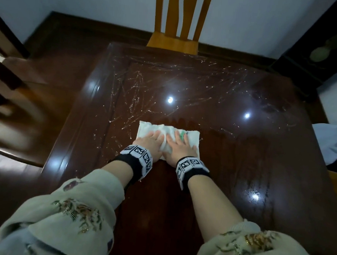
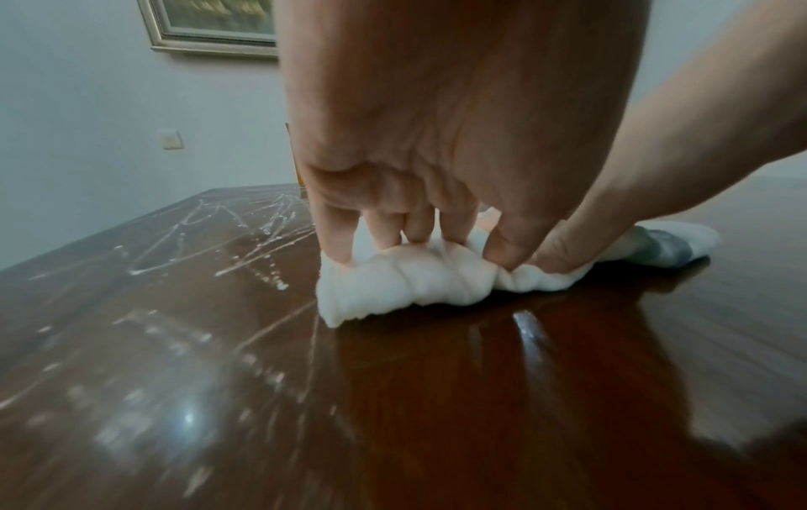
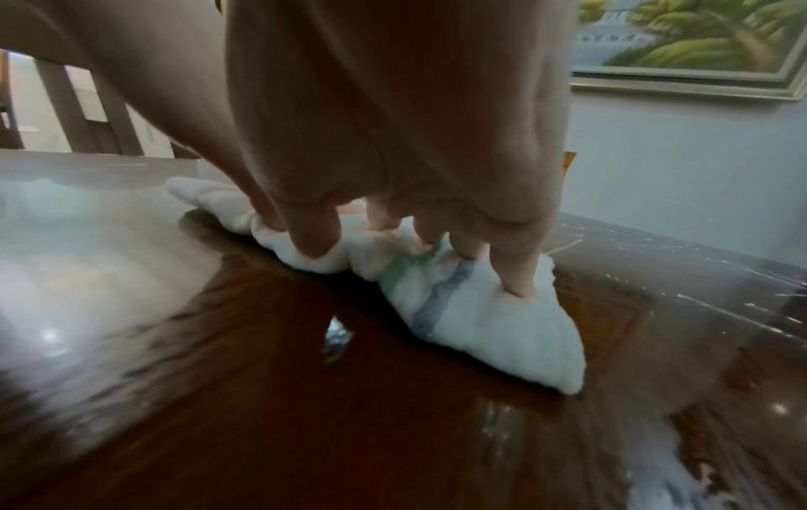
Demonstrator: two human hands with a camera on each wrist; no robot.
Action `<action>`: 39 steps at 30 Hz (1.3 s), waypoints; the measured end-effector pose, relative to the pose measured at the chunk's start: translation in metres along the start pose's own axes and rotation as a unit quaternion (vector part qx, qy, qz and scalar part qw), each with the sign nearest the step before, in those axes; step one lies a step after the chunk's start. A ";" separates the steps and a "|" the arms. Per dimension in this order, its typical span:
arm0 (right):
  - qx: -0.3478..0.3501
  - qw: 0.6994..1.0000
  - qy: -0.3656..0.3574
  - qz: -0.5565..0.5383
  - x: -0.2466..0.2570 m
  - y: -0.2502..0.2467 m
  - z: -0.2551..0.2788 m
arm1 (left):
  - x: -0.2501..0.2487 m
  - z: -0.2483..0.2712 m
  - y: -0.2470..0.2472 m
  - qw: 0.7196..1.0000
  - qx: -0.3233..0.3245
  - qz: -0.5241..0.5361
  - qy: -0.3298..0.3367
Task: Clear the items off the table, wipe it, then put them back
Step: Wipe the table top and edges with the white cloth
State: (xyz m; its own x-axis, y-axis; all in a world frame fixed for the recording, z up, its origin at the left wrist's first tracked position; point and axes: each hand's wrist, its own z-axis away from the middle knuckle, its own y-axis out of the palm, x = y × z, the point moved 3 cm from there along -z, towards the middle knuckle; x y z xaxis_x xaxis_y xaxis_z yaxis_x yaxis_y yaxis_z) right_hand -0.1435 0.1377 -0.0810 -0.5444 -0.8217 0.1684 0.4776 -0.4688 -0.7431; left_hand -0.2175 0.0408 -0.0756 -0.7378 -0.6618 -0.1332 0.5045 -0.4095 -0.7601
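Observation:
A white cloth (image 1: 150, 127) (image 2: 393, 286) (image 3: 480, 327) with a green and grey stripe lies bunched on the dark glossy wooden table (image 1: 221, 160). Both hands press down on it side by side with straight fingers. My left hand (image 1: 152, 141) (image 2: 419, 241) covers the cloth's left part, and my right hand (image 1: 179, 145) (image 3: 419, 238) covers the striped right part. White streaks (image 1: 138, 86) mark the far and left areas of the tabletop. The surface near me and to the right looks wet and shiny.
A light wooden chair (image 1: 175, 41) stands at the table's far edge, and a dark chair (image 1: 17, 108) at its left. A crumpled white bag (image 1: 328, 141) sits off the right edge. A dark cabinet (image 1: 316, 57) stands at the back right. A framed painting (image 3: 698, 45) hangs on the wall.

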 end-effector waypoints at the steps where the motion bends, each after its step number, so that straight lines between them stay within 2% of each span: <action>1: 0.003 1.000 -0.001 0.004 0.005 0.006 0.006 | 0.004 0.008 0.007 1.000 0.009 -0.006 0.005; 11: 0.015 1.000 -0.012 0.023 0.060 0.077 0.078 | 0.041 0.103 0.074 0.999 0.043 0.032 -0.009; 30: -0.017 1.000 0.017 0.008 0.135 0.246 0.243 | 0.073 0.268 0.218 0.998 0.032 0.000 0.061; 35: -0.015 1.000 0.026 -0.003 0.147 0.268 0.265 | 0.081 0.295 0.240 0.997 0.033 0.008 0.063; 39: -0.043 0.999 0.024 -0.005 0.152 0.269 0.277 | 0.083 0.303 0.246 0.997 -0.004 0.034 0.062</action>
State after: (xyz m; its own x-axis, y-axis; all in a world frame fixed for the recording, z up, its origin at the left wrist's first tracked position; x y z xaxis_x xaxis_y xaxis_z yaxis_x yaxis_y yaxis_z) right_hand 0.0930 -0.2035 -0.0764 -0.5820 -0.8000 0.1458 0.4127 -0.4450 -0.7948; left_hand -0.0184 -0.3049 -0.0809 -0.7517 -0.6049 -0.2628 0.5526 -0.3601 -0.7517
